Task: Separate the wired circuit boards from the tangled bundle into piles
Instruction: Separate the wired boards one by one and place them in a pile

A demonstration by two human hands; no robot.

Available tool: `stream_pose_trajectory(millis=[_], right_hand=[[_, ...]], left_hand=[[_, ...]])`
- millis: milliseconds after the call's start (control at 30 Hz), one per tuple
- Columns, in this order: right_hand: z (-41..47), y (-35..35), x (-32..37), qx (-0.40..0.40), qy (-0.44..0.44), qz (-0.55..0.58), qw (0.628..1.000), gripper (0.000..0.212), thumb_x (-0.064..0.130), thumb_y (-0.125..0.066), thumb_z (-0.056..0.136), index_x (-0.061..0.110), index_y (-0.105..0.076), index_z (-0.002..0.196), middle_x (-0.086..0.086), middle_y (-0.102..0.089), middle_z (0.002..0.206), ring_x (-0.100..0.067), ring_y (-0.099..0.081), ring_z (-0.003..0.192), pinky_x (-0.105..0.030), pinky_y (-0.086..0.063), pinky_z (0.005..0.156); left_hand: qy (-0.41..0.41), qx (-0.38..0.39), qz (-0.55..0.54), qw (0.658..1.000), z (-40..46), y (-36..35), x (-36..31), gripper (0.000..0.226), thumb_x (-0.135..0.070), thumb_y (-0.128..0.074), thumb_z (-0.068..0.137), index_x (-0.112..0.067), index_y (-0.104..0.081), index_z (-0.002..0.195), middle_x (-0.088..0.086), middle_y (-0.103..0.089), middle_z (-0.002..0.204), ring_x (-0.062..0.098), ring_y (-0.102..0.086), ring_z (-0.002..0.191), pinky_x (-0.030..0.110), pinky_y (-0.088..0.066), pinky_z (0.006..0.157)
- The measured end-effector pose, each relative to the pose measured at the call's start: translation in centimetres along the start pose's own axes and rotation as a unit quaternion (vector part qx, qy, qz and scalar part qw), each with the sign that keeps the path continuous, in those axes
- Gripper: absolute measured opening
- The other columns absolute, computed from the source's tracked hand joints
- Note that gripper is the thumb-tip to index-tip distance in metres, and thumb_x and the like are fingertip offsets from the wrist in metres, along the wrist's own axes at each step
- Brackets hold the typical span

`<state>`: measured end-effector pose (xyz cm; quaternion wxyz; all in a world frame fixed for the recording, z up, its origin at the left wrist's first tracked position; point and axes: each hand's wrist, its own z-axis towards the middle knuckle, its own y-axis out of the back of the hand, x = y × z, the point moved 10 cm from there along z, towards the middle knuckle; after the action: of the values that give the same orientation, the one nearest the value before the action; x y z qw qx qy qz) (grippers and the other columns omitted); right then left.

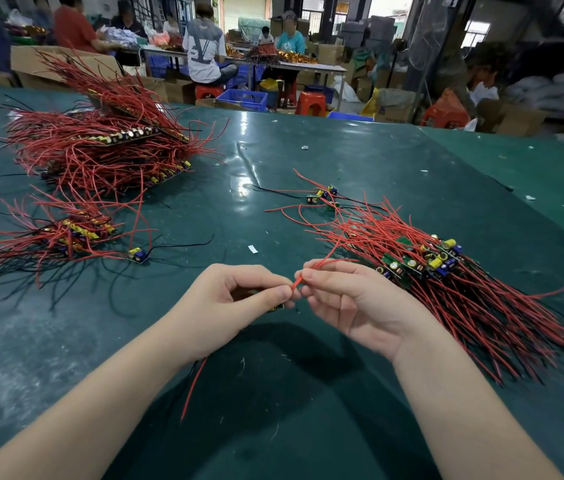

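Sorting looks partly done: both hands' fingers pinch one thin red wire (297,282), left hand (235,306) also curled round a small green circuit board (275,308). Right of the fingers lies the tangled red-wired bundle (446,278), still large; sorted piles (100,150) sit far left on the dark green counter (308,150)

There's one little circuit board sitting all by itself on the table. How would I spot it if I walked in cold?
Start at the smaller pile of red-wired boards at the near left of the green table. Just off its right edge, towards the left hand, lies the lone board. Unlike its neighbours it lies clear of the heap, with a blue and a yellow part on top and a black wire curling off to the right.
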<state>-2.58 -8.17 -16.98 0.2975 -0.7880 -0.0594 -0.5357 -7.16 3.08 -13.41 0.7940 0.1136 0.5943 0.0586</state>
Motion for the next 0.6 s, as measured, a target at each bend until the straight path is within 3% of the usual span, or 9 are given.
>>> stream_pose_trajectory(millis=[133, 333, 500, 600], right_hand=[[-0.1, 0.0, 0.0, 0.003, -0.004, 0.004, 1.0, 0.011, 0.011, -0.077, 0.058, 0.015, -0.077, 0.068, -0.006, -0.074, 0.081, -0.009, -0.069, 0.062, -0.017, -0.052, 0.052], [-0.4, 0.0, 1.7, -0.018, 0.091, -0.06, 0.994, 0.021, 0.015, -0.078, 0.059, 0.012, -0.073, 0.08, -0.008, -0.073, 0.08, -0.014, -0.069, 0.065, -0.019, -0.053, 0.06], [-0.6, 0.4, 2.3, -0.038, 0.118, -0.099, 0.987, 0.007, 0.012, -0.075, 0.074, 0.015, -0.076, 0.08, -0.004, -0.072, 0.08, -0.012, -0.067, 0.063, -0.019, -0.053, 0.061], [-0.8, 0.4, 3.0, -0.046, 0.153, -0.112, 0.981, 0.016, 0.003, -0.071, 0.08, 0.016, -0.076, 0.074, -0.002, -0.072, 0.078, -0.013, -0.067, 0.063, -0.019, -0.054, 0.062]], left_hand=[[0.009, -0.016, -0.026, 1.0, -0.1, 0.1, 0.1, 0.019, -0.026, -0.063, 0.079, -0.013, -0.076, 0.086, 0.003, -0.074, 0.081, 0.006, -0.063, 0.078, 0.014, -0.048, 0.074], [0.067, -0.045, -0.005, 0.997, 0.0, 1.0, 1.5, 0.027, -0.042, -0.063, 0.076, -0.021, -0.078, 0.084, -0.002, -0.073, 0.075, 0.005, -0.061, 0.072, 0.018, -0.048, 0.071], [0.081, -0.059, 0.011, 0.995, -0.1, 1.6, 1.8, 0.016, -0.021, -0.063, 0.09, -0.021, -0.075, 0.08, -0.001, -0.071, 0.074, 0.005, -0.058, 0.07, 0.016, -0.045, 0.068], [0.095, -0.053, 0.037, 0.993, -0.2, 1.5, 2.0, 0.019, -0.018, -0.062, 0.092, -0.017, -0.073, 0.077, 0.01, -0.071, 0.082, 0.011, -0.056, 0.073, 0.022, -0.042, 0.069]])
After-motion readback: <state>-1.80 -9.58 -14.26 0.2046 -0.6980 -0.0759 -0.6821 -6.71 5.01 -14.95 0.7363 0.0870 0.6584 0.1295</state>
